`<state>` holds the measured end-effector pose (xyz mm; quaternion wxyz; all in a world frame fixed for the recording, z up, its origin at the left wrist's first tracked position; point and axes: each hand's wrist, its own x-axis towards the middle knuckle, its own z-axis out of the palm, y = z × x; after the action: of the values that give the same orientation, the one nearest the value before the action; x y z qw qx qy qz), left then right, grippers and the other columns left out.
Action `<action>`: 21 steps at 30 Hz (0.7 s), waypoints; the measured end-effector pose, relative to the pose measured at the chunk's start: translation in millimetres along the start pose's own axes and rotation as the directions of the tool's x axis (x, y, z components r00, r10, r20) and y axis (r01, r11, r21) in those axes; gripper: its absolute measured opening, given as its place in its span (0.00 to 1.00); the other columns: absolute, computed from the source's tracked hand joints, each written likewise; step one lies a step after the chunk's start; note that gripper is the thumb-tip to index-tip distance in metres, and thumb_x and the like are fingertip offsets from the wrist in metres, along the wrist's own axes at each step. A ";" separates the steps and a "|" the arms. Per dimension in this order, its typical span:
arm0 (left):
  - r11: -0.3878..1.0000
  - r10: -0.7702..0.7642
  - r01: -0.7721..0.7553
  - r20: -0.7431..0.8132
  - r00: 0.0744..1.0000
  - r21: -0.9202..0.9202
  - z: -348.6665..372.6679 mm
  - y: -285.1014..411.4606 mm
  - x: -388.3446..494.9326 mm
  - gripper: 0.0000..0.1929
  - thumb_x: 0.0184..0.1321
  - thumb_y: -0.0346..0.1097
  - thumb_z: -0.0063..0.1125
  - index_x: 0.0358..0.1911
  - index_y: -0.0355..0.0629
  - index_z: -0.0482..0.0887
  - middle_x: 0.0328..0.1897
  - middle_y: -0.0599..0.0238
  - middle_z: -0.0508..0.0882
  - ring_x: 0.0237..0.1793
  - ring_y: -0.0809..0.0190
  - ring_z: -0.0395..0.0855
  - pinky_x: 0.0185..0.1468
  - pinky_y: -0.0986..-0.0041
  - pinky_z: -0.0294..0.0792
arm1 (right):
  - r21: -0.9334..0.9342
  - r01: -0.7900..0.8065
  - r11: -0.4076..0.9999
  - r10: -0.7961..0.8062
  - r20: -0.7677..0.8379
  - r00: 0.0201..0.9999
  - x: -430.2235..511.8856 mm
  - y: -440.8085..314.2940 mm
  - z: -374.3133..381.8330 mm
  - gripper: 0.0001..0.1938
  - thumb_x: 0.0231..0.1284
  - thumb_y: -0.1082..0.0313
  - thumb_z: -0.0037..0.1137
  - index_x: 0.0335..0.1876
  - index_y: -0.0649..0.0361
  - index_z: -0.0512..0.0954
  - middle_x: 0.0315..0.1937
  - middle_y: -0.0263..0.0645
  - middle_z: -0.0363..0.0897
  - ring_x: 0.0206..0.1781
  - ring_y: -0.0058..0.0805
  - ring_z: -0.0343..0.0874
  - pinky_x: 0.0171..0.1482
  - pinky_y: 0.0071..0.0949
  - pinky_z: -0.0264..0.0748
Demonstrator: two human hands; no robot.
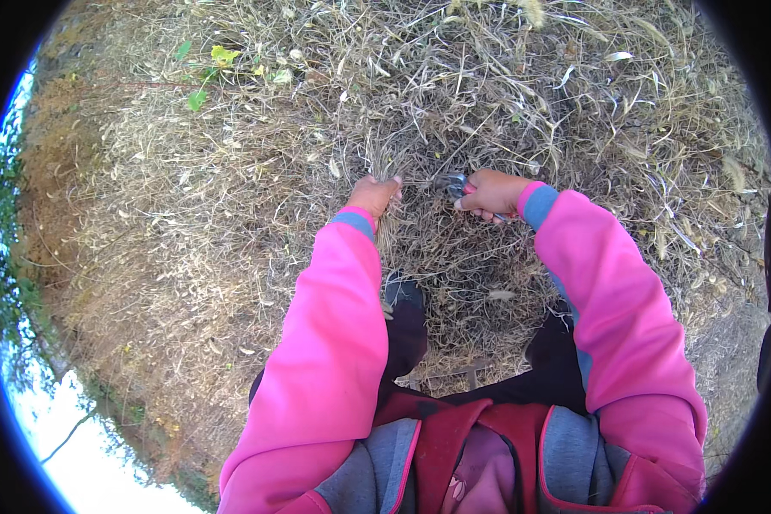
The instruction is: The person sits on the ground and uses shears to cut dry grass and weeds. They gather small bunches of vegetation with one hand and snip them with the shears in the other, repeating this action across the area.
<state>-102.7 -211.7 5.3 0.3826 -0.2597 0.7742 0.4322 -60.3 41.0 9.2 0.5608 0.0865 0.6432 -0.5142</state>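
Note:
My left hand [376, 194] grips a bunch of dry grass stems [389, 225], whose ends stick out above and below the fist. To its right, my right hand [491, 196] is closed around the red handles of pruning shears [453, 185]. The metal head of the shears points left towards the grass bunch, with a small gap between it and my left hand. Whether the blades are apart cannot be made out. Dry, matted grass [462, 250] lies beneath both hands.
A dark shoe [405, 289] stands below my left hand. Green and yellow leaves [223, 56] grow at the upper left. A metal frame [453, 372] shows between my legs. Trees [6, 283] rise at the left rim, and something dark stands at the right rim.

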 end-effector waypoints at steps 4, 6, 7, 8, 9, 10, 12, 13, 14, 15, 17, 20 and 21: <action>0.997 0.032 -0.032 -0.003 0.999 -0.067 -7.0 3.5 -3.5 0.14 0.60 0.43 0.62 0.23 0.44 0.78 0.36 0.55 0.83 0.54 0.53 0.73 0.66 0.57 0.53 | 0.100 0.014 0.995 -0.019 0.047 0.999 15.7 9.5 5.8 0.14 0.64 0.55 0.55 0.38 0.59 0.75 0.26 0.32 0.77 0.25 0.19 0.76 0.22 0.24 0.68; 1.000 -0.001 0.000 -0.044 0.999 -0.012 -8.6 4.8 -4.5 0.14 0.60 0.43 0.62 0.23 0.44 0.78 0.36 0.56 0.83 0.55 0.53 0.72 0.64 0.57 0.56 | 0.126 -0.076 0.989 0.062 0.106 0.992 23.8 13.5 7.1 0.15 0.65 0.53 0.54 0.41 0.58 0.75 0.30 0.32 0.79 0.29 0.19 0.79 0.25 0.23 0.69; 1.000 -0.007 0.008 -0.072 0.997 0.014 -9.0 4.6 -4.5 0.14 0.60 0.43 0.62 0.23 0.44 0.78 0.36 0.56 0.83 0.55 0.53 0.71 0.63 0.58 0.58 | 0.164 -0.056 0.985 0.034 0.133 0.991 26.2 15.7 10.5 0.15 0.65 0.53 0.54 0.42 0.58 0.75 0.31 0.32 0.79 0.31 0.19 0.79 0.25 0.23 0.70; 0.999 -0.031 0.030 -0.053 0.998 -0.018 -9.1 3.8 -3.9 0.14 0.60 0.42 0.63 0.23 0.44 0.78 0.35 0.57 0.83 0.53 0.54 0.73 0.61 0.59 0.60 | 0.190 -0.058 0.980 0.033 0.133 0.991 28.2 17.3 15.3 0.16 0.65 0.52 0.53 0.44 0.58 0.74 0.33 0.32 0.79 0.32 0.19 0.80 0.26 0.23 0.70; 0.998 -0.042 0.040 -0.042 0.998 -0.048 -9.3 2.7 -2.7 0.13 0.60 0.41 0.63 0.23 0.43 0.78 0.34 0.58 0.83 0.51 0.56 0.74 0.58 0.60 0.63 | 0.213 -0.072 0.974 0.044 0.133 0.990 30.6 17.3 19.8 0.16 0.65 0.52 0.53 0.45 0.58 0.74 0.35 0.33 0.80 0.34 0.19 0.81 0.27 0.23 0.71; 0.996 -0.028 0.026 -0.029 0.999 -0.082 -9.7 1.2 -1.0 0.13 0.60 0.41 0.63 0.22 0.43 0.78 0.34 0.59 0.83 0.49 0.57 0.75 0.55 0.62 0.66 | 0.265 -0.070 0.962 0.034 0.140 0.990 34.6 14.6 24.6 0.18 0.65 0.51 0.53 0.46 0.59 0.73 0.38 0.33 0.79 0.35 0.20 0.81 0.27 0.23 0.72; 0.993 0.016 -0.016 0.006 1.000 -0.121 -10.4 -3.0 3.8 0.11 0.60 0.38 0.63 0.25 0.41 0.78 0.32 0.60 0.83 0.43 0.59 0.78 0.49 0.65 0.68 | 0.267 -0.018 0.963 -0.007 0.093 0.996 44.2 6.4 30.6 0.18 0.65 0.52 0.54 0.46 0.61 0.73 0.37 0.36 0.80 0.36 0.23 0.82 0.34 0.24 0.77; 0.989 0.050 -0.046 0.024 0.998 -0.143 -10.5 -5.8 5.9 0.10 0.60 0.37 0.62 0.26 0.40 0.78 0.32 0.61 0.83 0.40 0.61 0.79 0.46 0.67 0.69 | 0.282 0.014 0.959 -0.037 0.078 0.996 48.8 2.4 33.7 0.18 0.65 0.52 0.55 0.46 0.62 0.73 0.37 0.38 0.80 0.37 0.25 0.83 0.37 0.24 0.79; 0.986 0.051 -0.046 0.031 0.998 -0.158 -10.0 -8.1 8.4 0.10 0.60 0.36 0.62 0.28 0.39 0.78 0.31 0.61 0.83 0.37 0.62 0.79 0.45 0.69 0.68 | 0.272 0.019 0.962 -0.034 0.049 0.998 53.4 -2.0 35.6 0.17 0.64 0.53 0.55 0.43 0.62 0.74 0.35 0.38 0.80 0.35 0.25 0.83 0.33 0.25 0.78; 0.984 0.053 -0.046 0.037 0.998 -0.172 -8.9 -10.0 10.6 0.09 0.60 0.35 0.62 0.30 0.38 0.77 0.31 0.62 0.83 0.35 0.63 0.79 0.44 0.70 0.68 | 0.285 0.015 0.958 -0.026 0.035 0.999 57.4 -6.1 37.7 0.17 0.64 0.53 0.55 0.42 0.62 0.74 0.34 0.38 0.80 0.34 0.25 0.83 0.31 0.25 0.77; 0.984 0.064 -0.058 0.029 0.998 -0.166 -6.3 -12.6 12.9 0.10 0.60 0.34 0.62 0.34 0.36 0.77 0.30 0.62 0.83 0.33 0.64 0.79 0.43 0.71 0.68 | 0.325 0.018 0.945 -0.020 0.002 1.000 63.0 -14.8 40.7 0.16 0.64 0.54 0.55 0.40 0.62 0.75 0.33 0.37 0.81 0.31 0.25 0.82 0.27 0.26 0.75; 0.991 0.073 -0.075 -0.023 0.997 -0.109 0.0 -15.6 9.9 0.11 0.59 0.35 0.63 0.33 0.34 0.77 0.29 0.61 0.83 0.33 0.64 0.78 0.44 0.71 0.67 | 0.278 0.035 0.960 -0.024 -0.042 0.999 61.7 -25.2 42.3 0.16 0.63 0.54 0.54 0.35 0.62 0.75 0.28 0.36 0.80 0.23 0.24 0.79 0.20 0.26 0.69; 0.996 0.069 -0.072 -0.040 0.997 -0.061 1.5 -15.3 9.0 0.12 0.59 0.36 0.63 0.33 0.34 0.77 0.29 0.61 0.83 0.32 0.64 0.78 0.44 0.71 0.67 | 0.251 0.015 0.968 0.001 -0.065 0.998 59.1 -27.8 41.6 0.16 0.63 0.54 0.54 0.35 0.62 0.75 0.27 0.36 0.79 0.22 0.24 0.78 0.19 0.26 0.68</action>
<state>-96.1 -218.6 -9.8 0.3439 -0.2524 0.7761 0.4645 -74.2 -30.8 -16.4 0.5225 0.1710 0.5910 -0.5903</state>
